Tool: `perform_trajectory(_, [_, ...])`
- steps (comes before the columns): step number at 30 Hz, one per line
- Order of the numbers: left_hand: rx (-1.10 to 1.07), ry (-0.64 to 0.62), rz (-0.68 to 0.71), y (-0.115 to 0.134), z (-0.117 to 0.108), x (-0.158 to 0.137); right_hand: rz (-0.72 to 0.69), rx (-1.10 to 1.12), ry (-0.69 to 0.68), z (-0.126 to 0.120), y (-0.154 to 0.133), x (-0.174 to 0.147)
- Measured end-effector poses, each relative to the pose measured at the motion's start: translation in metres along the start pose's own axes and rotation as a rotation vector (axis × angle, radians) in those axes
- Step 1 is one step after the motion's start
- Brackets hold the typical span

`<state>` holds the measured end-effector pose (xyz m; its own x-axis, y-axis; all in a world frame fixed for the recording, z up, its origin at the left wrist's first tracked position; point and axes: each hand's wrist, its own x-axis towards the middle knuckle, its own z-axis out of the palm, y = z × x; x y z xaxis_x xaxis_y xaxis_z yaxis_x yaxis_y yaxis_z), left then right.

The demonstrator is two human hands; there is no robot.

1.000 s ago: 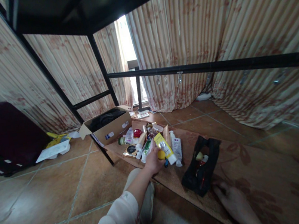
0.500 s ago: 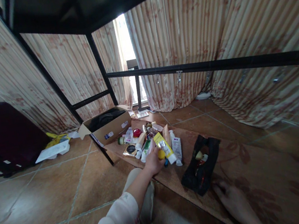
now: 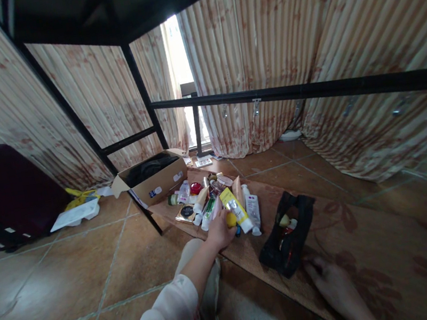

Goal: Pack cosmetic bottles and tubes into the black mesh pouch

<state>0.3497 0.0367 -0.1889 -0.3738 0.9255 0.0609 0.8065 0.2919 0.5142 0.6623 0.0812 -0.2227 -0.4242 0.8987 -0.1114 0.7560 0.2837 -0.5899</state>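
My left hand (image 3: pixel 220 232) reaches into a pile of cosmetics on the brown patterned mat. Its fingers close around a small yellow round container (image 3: pixel 231 219), partly hidden by them. Beside them lie a pale pink tube (image 3: pixel 216 208), a yellow tube (image 3: pixel 236 210) and a white tube (image 3: pixel 253 213). Further over are a red-lidded jar (image 3: pixel 196 188) and a gold compact (image 3: pixel 186 213). My right hand (image 3: pixel 334 281) rests on the mat with fingers loosely apart, beside the black pouch (image 3: pixel 305 213). The pouch gapes, showing small items inside.
A cardboard box (image 3: pixel 160 182) with dark contents stands behind the pile. Black metal frame bars (image 3: pixel 288 93) cross in front of the striped curtains (image 3: pixel 251 40). At the left are a dark suitcase (image 3: pixel 7 187) and a white tray (image 3: pixel 76 215) on the tiled floor.
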Motion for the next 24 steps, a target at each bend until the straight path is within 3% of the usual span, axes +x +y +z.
perform_trajectory(24, [-0.022, 0.009, 0.043, -0.0012, 0.0002, 0.0017, -0.01, 0.004, -0.011, 0.004, 0.0056, 0.0033])
